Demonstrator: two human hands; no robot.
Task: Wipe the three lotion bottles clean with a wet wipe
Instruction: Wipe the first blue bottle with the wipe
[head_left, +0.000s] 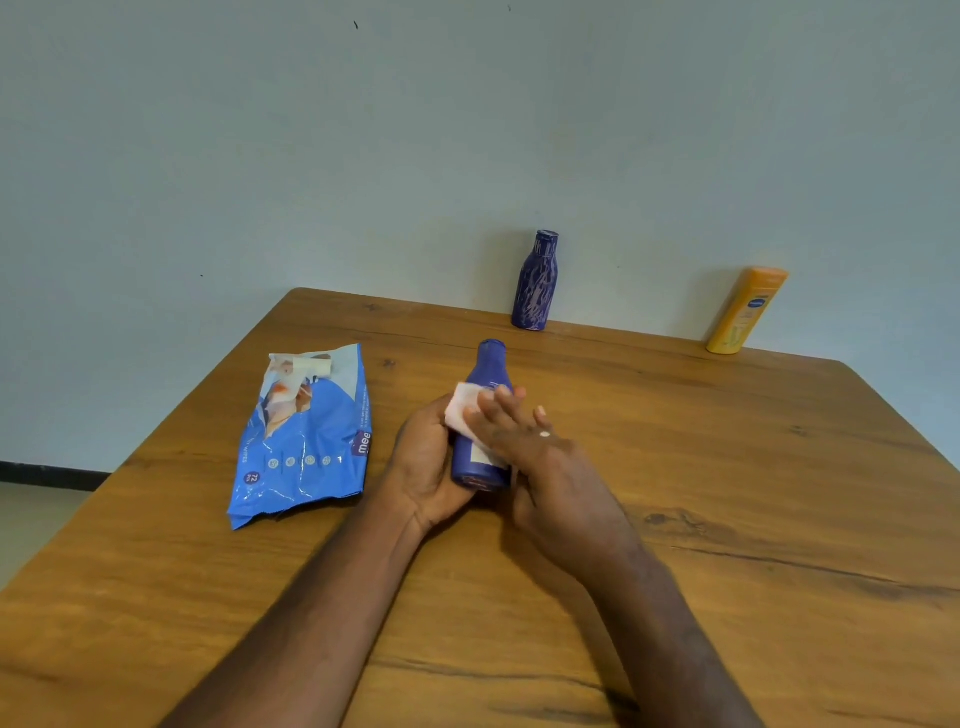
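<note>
My left hand (426, 462) cups a blue lotion bottle (480, 457) from below and the left, holding it tilted with its cap pointing away from me. My right hand (550, 467) lies across the bottle's front, pressing a white wet wipe (462, 413) flat against it with the fingers. A second blue bottle (536, 280), streaked with pale smears, stands upright at the table's far edge by the wall. An orange-yellow bottle (745, 312) stands at the far right, also by the wall.
A blue pack of wet wipes (306, 441) lies flat on the wooden table (727, 519) to the left of my hands, its flap peeled open. The wall runs right behind the far edge. Floor shows past the table's left edge.
</note>
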